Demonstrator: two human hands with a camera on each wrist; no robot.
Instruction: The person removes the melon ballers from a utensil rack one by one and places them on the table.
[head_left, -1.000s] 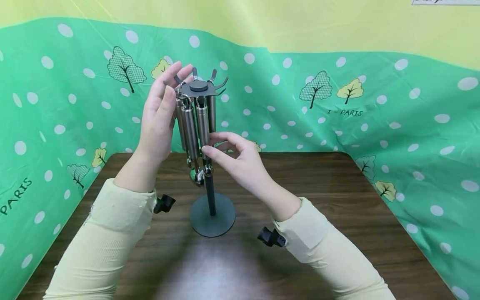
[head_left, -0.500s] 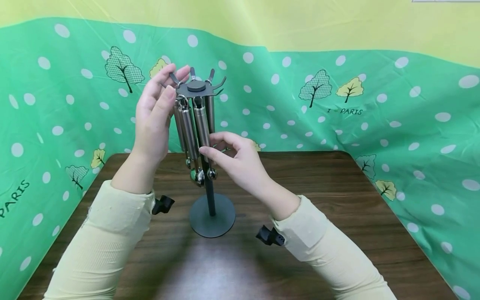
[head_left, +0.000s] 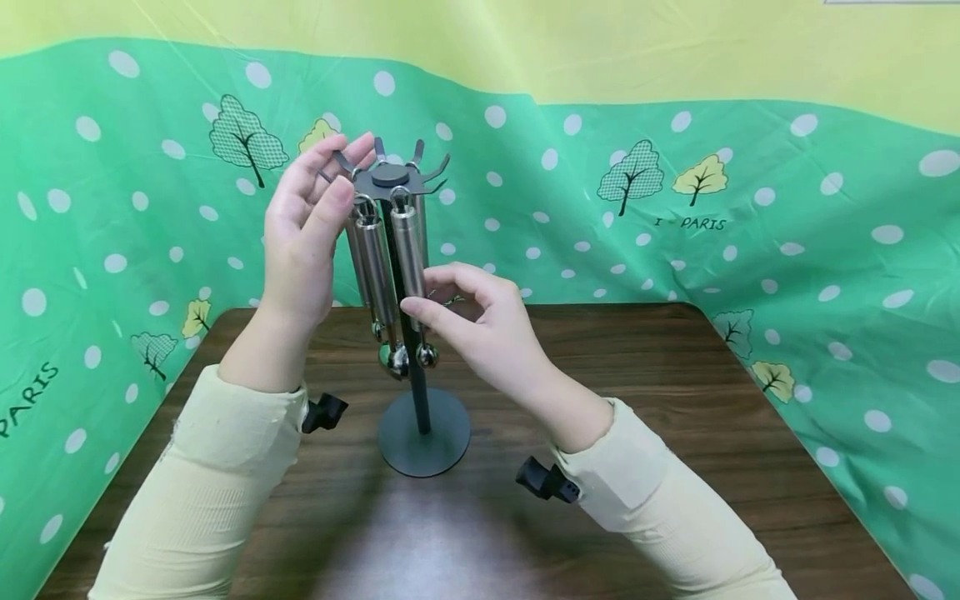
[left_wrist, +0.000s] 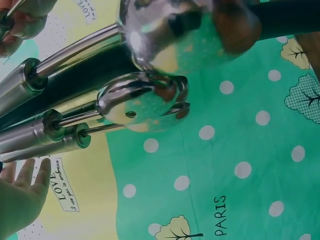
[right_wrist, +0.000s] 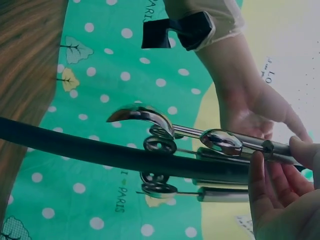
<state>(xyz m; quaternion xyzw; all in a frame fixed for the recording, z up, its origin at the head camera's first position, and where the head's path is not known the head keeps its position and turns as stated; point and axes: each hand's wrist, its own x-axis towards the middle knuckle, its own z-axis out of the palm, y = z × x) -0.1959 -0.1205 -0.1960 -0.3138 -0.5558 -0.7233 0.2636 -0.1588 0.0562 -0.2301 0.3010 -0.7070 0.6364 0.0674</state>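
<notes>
The rack [head_left: 405,250] is stood on the surface [head_left: 675,417], its top hooks touched by the left hand [head_left: 303,237], fingers nearly straight. One hanging utensil [head_left: 411,258] is pinched by the right hand [head_left: 480,321].

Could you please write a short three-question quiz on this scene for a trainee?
1. True or false: the stand lies on its side on the table.
2. What does the left hand touch? A) the stand's hooked top B) the stand's base C) the table
3. Fill in: the right hand touches a hanging metal ____.

Key: 1 false, it stands upright; 2 A; 3 handle.
</notes>
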